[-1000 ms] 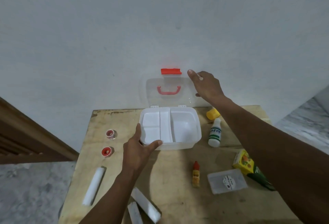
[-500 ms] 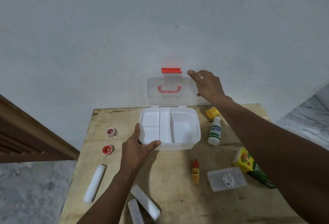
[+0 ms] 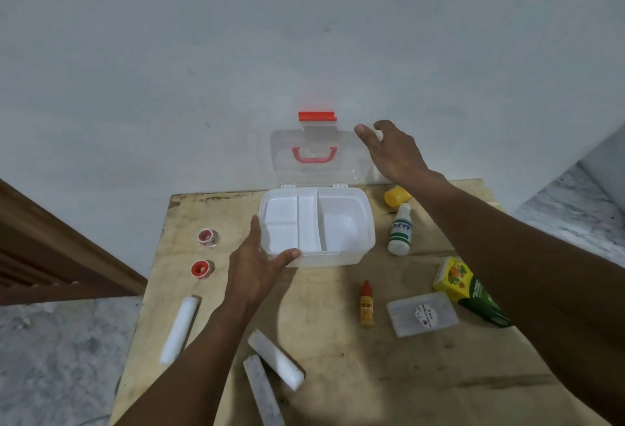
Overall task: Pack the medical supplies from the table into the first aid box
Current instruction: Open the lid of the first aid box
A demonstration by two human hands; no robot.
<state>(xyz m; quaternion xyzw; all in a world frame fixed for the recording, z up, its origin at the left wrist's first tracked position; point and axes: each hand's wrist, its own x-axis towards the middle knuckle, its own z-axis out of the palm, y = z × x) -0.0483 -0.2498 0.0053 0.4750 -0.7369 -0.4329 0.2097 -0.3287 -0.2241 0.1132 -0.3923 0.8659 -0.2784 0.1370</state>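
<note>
On the wooden table sits the white box, its clear lid standing upright against the wall, red latch at the top. Inside, dividers split the box into small compartments on the left and a larger one on the right, all bare. The left hand grasps the box's near-left corner, thumb on the front rim and fingers along the left side. The right hand is raised at the lid's right edge with fingers loosely spread; whether it touches the lid is hard to tell. Left of the box lie two tape rolls, well apart from it, and nearer the person a white roll and two wrapped bandages. Right of the box lie a yellow cap and a white bottle. Nearer the front are a small red-capped bottle, a clear case and a yellow-green carton.
</note>
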